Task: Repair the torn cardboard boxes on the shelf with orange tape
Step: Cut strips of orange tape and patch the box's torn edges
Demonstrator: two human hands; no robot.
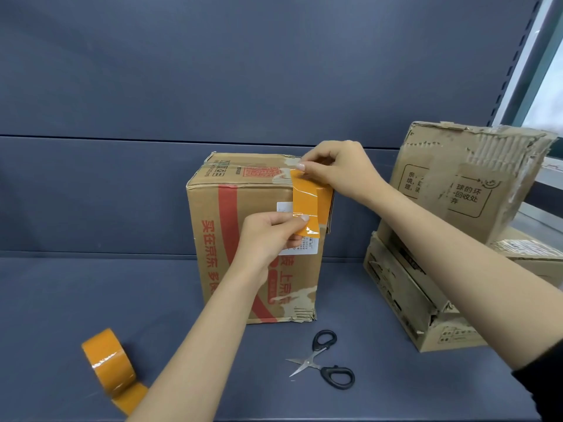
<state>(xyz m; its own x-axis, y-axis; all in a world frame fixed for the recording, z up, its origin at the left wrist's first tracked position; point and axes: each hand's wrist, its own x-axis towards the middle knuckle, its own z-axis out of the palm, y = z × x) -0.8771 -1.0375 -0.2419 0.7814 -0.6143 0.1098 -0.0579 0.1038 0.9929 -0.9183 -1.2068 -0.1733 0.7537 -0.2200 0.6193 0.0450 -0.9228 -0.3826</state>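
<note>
We see a cardboard box point(243, 239) standing upright on the grey shelf point(91, 300), and over its top right front edge runs a strip of orange tape point(305, 202). The right hand point(338, 169) pinches the strip's upper end on the box top, while the left hand point(268, 236) pinches its lower end against the front face. The tape roll point(109, 363) lies near left, open scissors point(323, 360) lie in front of the box, and torn boxes point(457, 223) are stacked to the right.
</note>
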